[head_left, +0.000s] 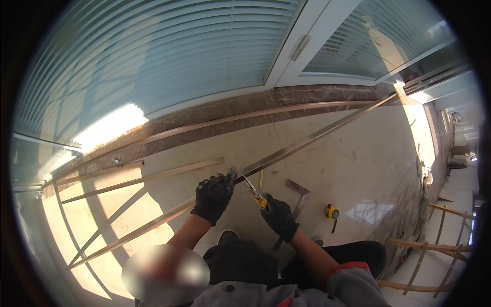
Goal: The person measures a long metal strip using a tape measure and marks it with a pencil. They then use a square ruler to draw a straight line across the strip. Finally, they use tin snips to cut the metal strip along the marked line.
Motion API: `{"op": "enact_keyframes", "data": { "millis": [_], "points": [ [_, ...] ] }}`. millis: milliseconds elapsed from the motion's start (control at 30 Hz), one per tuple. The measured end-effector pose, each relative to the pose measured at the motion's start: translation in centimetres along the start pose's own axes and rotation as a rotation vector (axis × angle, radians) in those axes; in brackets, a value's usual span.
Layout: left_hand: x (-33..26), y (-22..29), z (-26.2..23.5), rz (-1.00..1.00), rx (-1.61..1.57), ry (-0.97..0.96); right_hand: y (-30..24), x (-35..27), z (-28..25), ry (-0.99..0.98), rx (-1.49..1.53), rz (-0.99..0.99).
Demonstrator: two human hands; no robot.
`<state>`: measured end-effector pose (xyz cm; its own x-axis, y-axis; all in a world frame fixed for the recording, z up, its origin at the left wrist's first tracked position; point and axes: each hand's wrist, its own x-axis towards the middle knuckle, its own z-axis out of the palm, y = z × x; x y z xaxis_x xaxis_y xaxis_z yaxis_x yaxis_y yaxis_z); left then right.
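the left hand (212, 197) curls its fingers round a strip (294, 148), the right hand's (280, 217) close round a yellow-handled tool (261, 201) beside it, and a tape measure (332, 211) on its near side is unreadable.

1. The left hand (214, 197) wears a black work glove (208, 200), with pale smudges on its fingers.
2. The right hand (279, 217) has a black work glove too (the two look like a pair).
3. The work shirt (217, 295) is grey, with small, round, dark buttons (229, 288) and a bit of red near the bottom of the view.
4. Its right sleeve (358, 287) is grey and loose, with a bright red band (352, 265) around the edge. A blurry patch hides the left sleeve.
5. The trousers (353, 256) are black.
6. One shoe (228, 237) peeks out, dark with a pale rim at the toe.
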<state>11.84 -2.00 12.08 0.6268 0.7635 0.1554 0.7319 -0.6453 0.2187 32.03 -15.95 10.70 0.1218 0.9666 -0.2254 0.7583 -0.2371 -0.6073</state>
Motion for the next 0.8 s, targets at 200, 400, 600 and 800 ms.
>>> {"op": "enact_keyframes", "data": {
  "millis": [200,400,600,800],
  "points": [
    [-0.3,-0.8,1.9,-0.046,-0.066,-0.092,1.1,0.4,1.0,-0.154,0.164,0.102],
    [-1.0,-0.4,3.8,-0.024,-0.037,-0.15,4.4,0.0,2.4,-0.239,0.094,-0.039],
    [-2.3,-1.4,6.2,-0.092,-0.02,-0.211,3.0,0.7,1.4,-0.348,0.18,0.042],
    [-2.3,-1.9,7.5,-0.093,-0.05,-0.171,3.9,0.1,4.2,-0.067,0.095,0.173]
  ]
}}
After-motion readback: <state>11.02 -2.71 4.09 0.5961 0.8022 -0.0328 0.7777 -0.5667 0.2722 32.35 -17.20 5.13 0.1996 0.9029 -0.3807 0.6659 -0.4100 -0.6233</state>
